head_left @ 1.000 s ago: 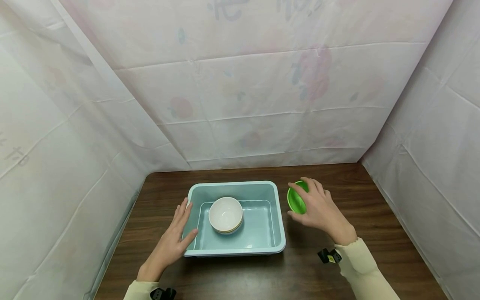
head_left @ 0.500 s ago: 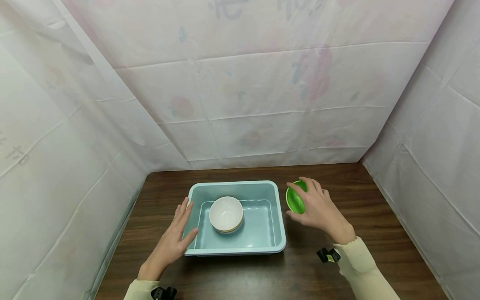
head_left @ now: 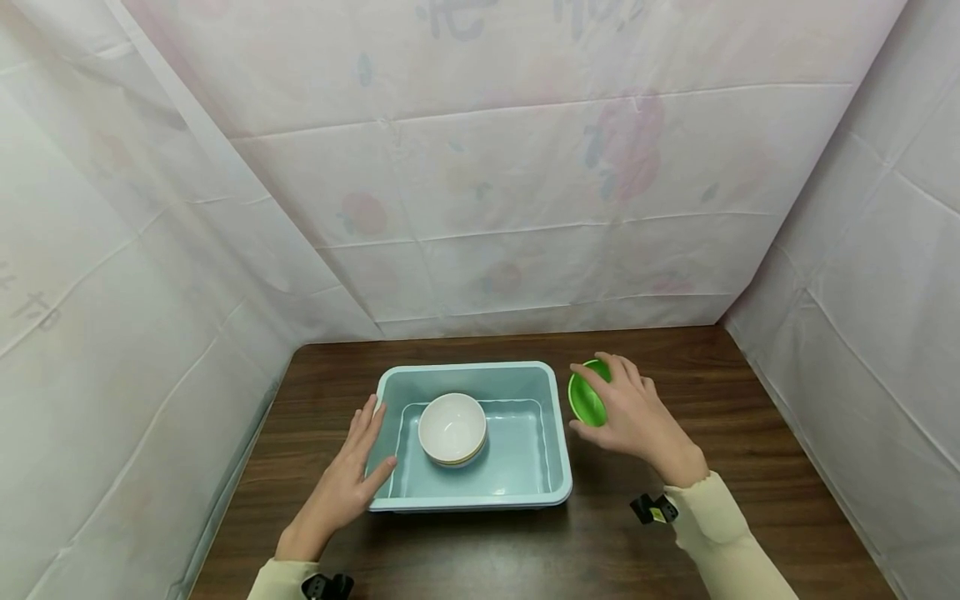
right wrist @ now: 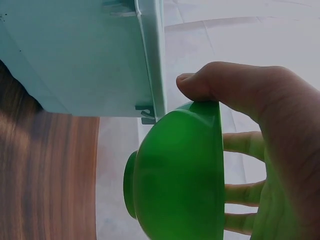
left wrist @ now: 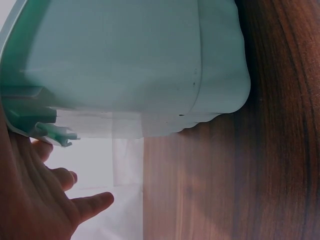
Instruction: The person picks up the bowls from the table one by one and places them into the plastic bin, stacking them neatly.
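My right hand (head_left: pixel 637 414) grips a green bowl (head_left: pixel 587 402) by its rim, just right of the light blue tub (head_left: pixel 564 450). In the right wrist view the thumb lies on the rim and the bowl (right wrist: pixel 175 175) hangs above the table level, its foot facing down. Inside the tub sits a white bowl (head_left: pixel 452 427), with a yellowish edge showing beneath its rim. My left hand (head_left: pixel 341 482) rests on the tub's left rim, fingers extended; the left wrist view shows the fingers (left wrist: pixel 92 206) spread beside the tub wall (left wrist: pixel 125 60).
The tub stands on a dark wood-grain table (head_left: pixel 480 554). White patterned sheeting (head_left: pixel 525 208) hangs behind the table, with more sheeting (head_left: pixel 135 333) along the left and right sides. A black wrist camera (head_left: pixel 654 508) is strapped at the right sleeve.
My right hand has shifted slightly left with the green bowl, bringing it a little closer to the tub. The left hand and tub stay in place.
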The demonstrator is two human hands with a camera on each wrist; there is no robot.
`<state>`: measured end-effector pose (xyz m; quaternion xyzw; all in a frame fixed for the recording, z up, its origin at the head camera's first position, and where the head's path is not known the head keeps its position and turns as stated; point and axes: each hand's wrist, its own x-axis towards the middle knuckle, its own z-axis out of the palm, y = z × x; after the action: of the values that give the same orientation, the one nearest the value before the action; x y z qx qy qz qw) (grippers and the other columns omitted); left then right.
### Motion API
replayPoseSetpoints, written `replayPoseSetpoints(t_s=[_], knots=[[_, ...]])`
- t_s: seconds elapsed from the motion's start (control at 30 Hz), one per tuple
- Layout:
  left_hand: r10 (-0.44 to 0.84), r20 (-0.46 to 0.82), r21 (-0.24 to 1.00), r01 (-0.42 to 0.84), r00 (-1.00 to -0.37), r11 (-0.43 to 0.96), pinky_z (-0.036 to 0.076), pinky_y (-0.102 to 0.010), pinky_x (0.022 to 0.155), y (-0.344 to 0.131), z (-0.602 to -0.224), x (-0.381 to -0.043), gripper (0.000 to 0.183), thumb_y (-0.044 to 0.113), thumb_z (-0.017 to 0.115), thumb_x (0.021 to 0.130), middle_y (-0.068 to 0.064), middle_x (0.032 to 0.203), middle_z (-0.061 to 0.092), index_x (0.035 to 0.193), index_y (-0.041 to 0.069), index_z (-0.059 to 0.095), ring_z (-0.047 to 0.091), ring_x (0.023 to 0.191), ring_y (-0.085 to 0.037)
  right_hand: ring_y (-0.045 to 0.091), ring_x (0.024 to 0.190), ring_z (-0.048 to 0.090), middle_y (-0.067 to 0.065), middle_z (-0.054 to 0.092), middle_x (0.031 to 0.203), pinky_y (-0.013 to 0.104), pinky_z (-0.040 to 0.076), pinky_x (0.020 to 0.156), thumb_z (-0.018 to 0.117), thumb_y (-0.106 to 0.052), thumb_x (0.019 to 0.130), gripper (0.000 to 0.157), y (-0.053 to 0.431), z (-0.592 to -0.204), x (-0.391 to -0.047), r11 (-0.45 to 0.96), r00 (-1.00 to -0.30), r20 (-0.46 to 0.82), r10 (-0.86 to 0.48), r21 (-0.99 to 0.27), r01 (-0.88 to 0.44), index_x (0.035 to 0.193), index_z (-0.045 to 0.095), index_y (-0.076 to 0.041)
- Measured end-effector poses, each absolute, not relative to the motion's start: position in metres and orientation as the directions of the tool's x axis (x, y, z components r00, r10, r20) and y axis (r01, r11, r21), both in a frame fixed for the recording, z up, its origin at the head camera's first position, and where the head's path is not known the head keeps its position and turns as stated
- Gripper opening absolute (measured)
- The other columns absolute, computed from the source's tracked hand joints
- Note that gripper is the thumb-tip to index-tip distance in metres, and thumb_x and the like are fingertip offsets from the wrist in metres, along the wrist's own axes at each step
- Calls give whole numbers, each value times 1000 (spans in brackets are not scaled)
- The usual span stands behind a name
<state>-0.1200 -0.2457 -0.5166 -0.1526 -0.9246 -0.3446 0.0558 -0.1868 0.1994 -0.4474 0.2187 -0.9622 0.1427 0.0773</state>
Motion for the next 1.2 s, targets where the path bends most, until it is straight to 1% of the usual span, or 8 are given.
replayPoseSetpoints(t_s=[0.7,0.97,1.13,1.2], knots=[[242,209,622,319,-948,715,21,-75,116,-246,-518,-120,80,29,64,102,-2,175,3,166,14,18,1,160,-38,47,137,43,23,42,152,67,48,88,80,-50,81,79,194,-442,-188,856,-884,226,-409,-241,-458,149,53,-23],[238,208,618,316,-949,720,18,-70,121,-245,-518,-120,80,30,63,102,-1,175,4,167,15,19,0,161,-34,47,137,42,23,42,152,70,47,89,80,-49,80,79,192,-443,-190,856,-885,221,-410,-242,-457,149,53,-24],[237,210,617,317,-949,720,20,-74,118,-245,-517,-121,80,30,63,102,-2,175,4,166,15,19,1,161,-36,47,138,42,23,42,153,70,47,90,80,-50,80,79,192,-443,-190,857,-885,220,-410,-238,-456,149,53,-23],[236,213,616,318,-948,721,20,-73,118,-245,-517,-120,79,30,63,102,-2,175,4,166,14,20,2,161,-36,47,138,42,23,42,153,70,47,91,80,-50,80,79,192,-443,-190,857,-885,220,-411,-238,-457,149,53,-23]])
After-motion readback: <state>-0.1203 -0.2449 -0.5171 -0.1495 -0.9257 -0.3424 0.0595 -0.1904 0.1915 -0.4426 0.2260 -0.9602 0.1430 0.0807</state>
